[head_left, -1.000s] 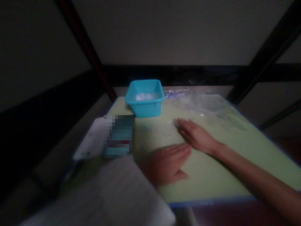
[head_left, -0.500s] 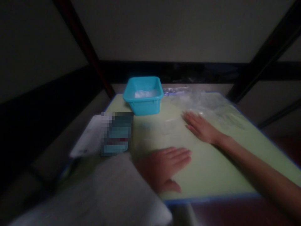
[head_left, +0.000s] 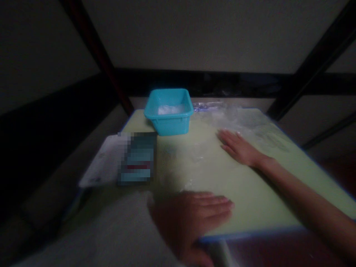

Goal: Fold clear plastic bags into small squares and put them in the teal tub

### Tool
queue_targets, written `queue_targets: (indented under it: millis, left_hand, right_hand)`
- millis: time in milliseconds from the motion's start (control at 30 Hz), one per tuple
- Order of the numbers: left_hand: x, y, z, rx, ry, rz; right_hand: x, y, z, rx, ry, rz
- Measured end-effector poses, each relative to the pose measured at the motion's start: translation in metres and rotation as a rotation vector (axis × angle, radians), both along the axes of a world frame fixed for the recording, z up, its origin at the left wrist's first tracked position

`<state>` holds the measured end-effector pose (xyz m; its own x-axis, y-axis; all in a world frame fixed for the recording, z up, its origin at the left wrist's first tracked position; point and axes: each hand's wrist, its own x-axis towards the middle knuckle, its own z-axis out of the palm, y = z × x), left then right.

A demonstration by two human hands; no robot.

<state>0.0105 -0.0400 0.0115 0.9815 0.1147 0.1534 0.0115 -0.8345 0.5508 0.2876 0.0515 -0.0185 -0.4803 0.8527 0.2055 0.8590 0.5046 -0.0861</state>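
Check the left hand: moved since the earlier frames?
Yes: the left hand has come back toward the person, closer to the table's blue near edge and farther from the turquoise basin.

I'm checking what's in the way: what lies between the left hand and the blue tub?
In the head view, what looks like thin clear plastic lies on the tabletop between the left hand and tub; its outline is faint.

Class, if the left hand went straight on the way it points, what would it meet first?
The left hand points across the table, so it would probably meet the right forearm first, though the forearm's height is unclear.
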Motion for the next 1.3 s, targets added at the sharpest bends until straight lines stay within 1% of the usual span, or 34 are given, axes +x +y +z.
queue_targets:
  millis: [100,200,400,467,500,533,567,600,667,700,767,867,933,967,1033,1167,1233,1300]
  left_hand:
    - [0.0,-0.004,0.006,-0.095,-0.036,-0.04]
    - [0.0,-0.004,0.012,-0.224,-0.042,-0.077]
    - [-0.004,0.006,0.018,-0.572,0.067,-0.201]
    - [-0.005,0.008,0.019,-0.661,0.059,-0.17]
    - [-0.005,0.008,0.019,-0.684,0.047,-0.11]
    - [-0.005,0.008,0.02,-0.676,0.036,-0.015]
    - [-0.004,0.008,0.02,-0.631,0.015,0.119]
    - [-0.003,0.008,0.02,-0.552,-0.012,0.286]
    - [0.0,0.01,0.018,-0.337,-0.073,0.615]
    - [0.001,0.012,0.016,-0.243,-0.074,0.733]
    - [0.003,0.018,0.01,-0.127,-0.048,0.841]
    - [0.004,0.025,0.002,-0.039,-0.039,0.891]
    - [0.005,0.027,-0.001,-0.03,-0.063,0.891]
    - [0.005,0.027,-0.001,-0.035,-0.079,0.888]
    - [0.005,0.026,-0.002,-0.041,-0.11,0.885]
    - [0.006,0.023,-0.002,-0.058,-0.141,0.896]
    - [0.007,0.022,-0.001,-0.093,-0.171,0.881]
    - [0.007,0.021,0.001,-0.142,-0.206,0.854]
  right_hand:
    - [0.0,0.001,0.001,-0.013,-0.006,-0.008]
    - [0.0,0.001,0.002,-0.022,-0.007,-0.016]
    - [-0.004,-0.002,0.007,-0.02,-0.051,-0.016]
    - [-0.006,-0.003,0.009,0.005,-0.058,0.004]
    - [-0.007,-0.004,0.01,0.022,-0.056,0.017]
    - [-0.008,-0.005,0.013,0.039,-0.049,0.034]
    - [-0.01,-0.006,0.016,0.053,-0.033,0.06]
    - [-0.012,-0.009,0.021,0.058,-0.01,0.1]
    - [-0.017,-0.015,0.034,0.025,0.067,0.22]
    - [-0.02,-0.02,0.041,-0.02,0.113,0.296]
    - [-0.028,-0.031,0.055,-0.155,0.204,0.442]
    - [-0.042,-0.049,0.068,-0.407,0.278,0.614]
    - [-0.051,-0.06,0.068,-0.524,0.289,0.702]
    - [-0.055,-0.065,0.066,-0.554,0.277,0.733]
    - [-0.063,-0.073,0.061,-0.554,0.23,0.782]
    - [-0.073,-0.081,0.052,-0.452,0.166,0.825]
    - [-0.074,-0.081,0.052,-0.442,0.199,0.815]
    - [-0.073,-0.079,0.053,-0.475,0.278,0.791]
